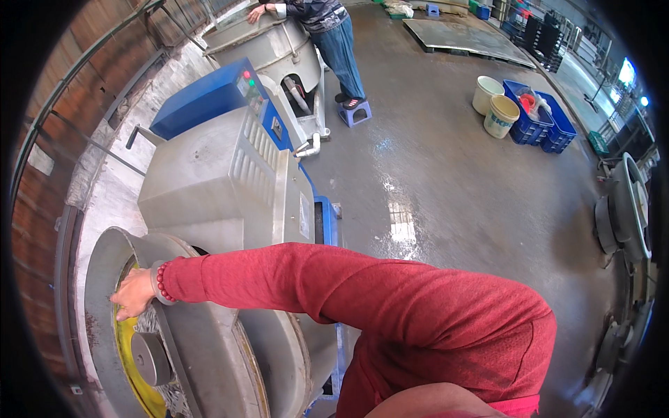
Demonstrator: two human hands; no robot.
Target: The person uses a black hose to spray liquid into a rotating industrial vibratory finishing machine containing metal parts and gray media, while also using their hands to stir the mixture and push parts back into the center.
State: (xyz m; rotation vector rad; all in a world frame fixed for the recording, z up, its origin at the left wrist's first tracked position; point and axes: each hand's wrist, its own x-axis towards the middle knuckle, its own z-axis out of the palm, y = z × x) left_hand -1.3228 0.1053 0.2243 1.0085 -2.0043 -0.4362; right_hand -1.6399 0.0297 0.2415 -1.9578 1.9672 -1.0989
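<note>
My right hand (pixel 136 292) reaches across to the left, over the round metal bowl (pixel 104 279) of a large steel machine. A red bead bracelet (pixel 165 282) and a pale bangle circle its wrist. The thumb stands apart from the fingers, whose tips are partly hidden; I make out nothing held. Below the hand are a yellow band (pixel 129 341) inside the bowl, a round metal hub (pixel 151 359) and some grey, stringy-looking material (pixel 148 320). A curved metal cover (pixel 202 348) spans the bowl's near right part. My left hand is out of view.
Beyond the steel housing (pixel 202 167) is a blue control box (pixel 202 101) with lit buttons. A person (pixel 334 49) stands on a small stool (pixel 355 113), hands at another metal vat (pixel 261 45). Buckets (pixel 502 117) and blue crates (pixel 531 129) stand on the wet floor (pixel 446 181).
</note>
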